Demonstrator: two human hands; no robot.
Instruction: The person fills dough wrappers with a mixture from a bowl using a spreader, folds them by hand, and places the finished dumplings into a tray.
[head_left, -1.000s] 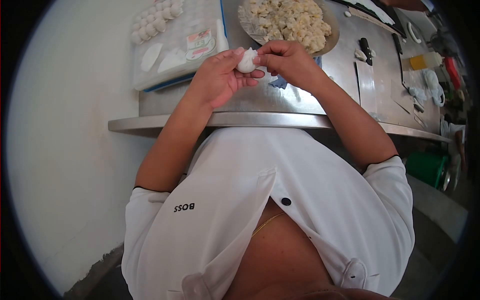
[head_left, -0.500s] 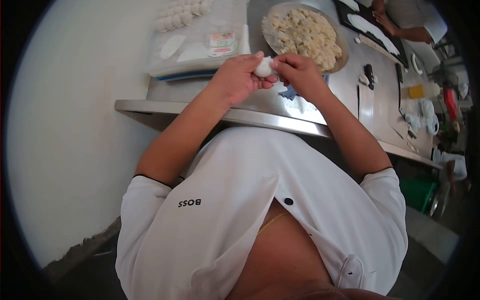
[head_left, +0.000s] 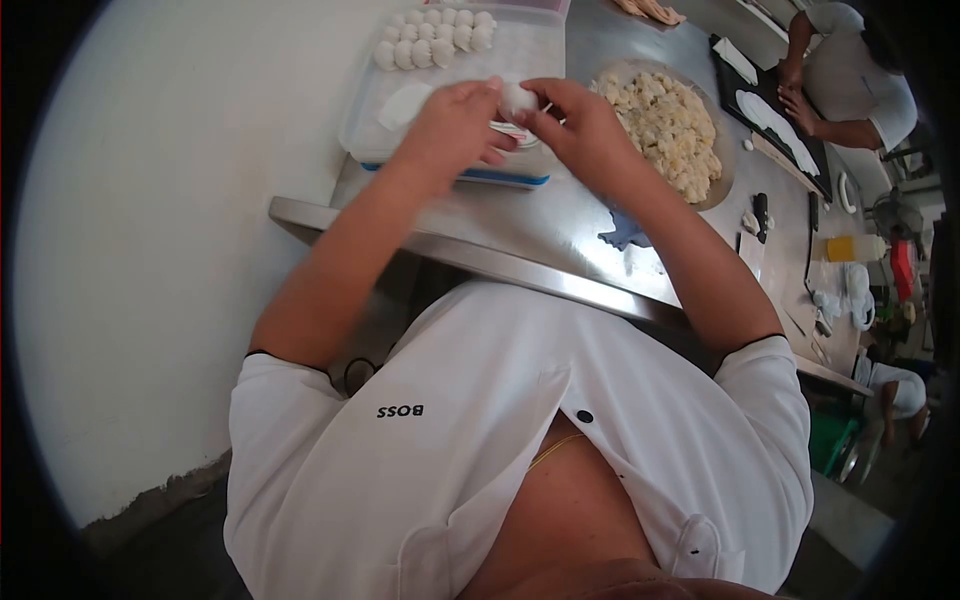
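Note:
A round white dough ball (head_left: 518, 101) sits between my two hands, over the near side of a clear plastic tray (head_left: 548, 60). My right hand (head_left: 572, 122) grips it with thumb and fingers. Beside it is my left hand (head_left: 455, 128), slightly blurred, its lower fingers apart and its fingertips near the ball's left side. Rows of white dumplings (head_left: 425, 45) lie in the back left of the tray. A flat white dough round (head_left: 404, 106) rests close to my left hand. To the right stands a wide bowl of chunky pale filling (head_left: 668, 135).
A blue cloth (head_left: 625, 231) lies on the steel table (head_left: 570, 240) below the bowl. Farther right are a black-handled knife (head_left: 762, 215) and a yellow-filled bottle (head_left: 855, 248). At the top right another person's hands touch dough on a black board (head_left: 735, 85).
My hands and the dough ball have moved from in front of the tray to above it. My left hand's fingers have loosened from the ball. The camera view has shifted, showing more dumplings.

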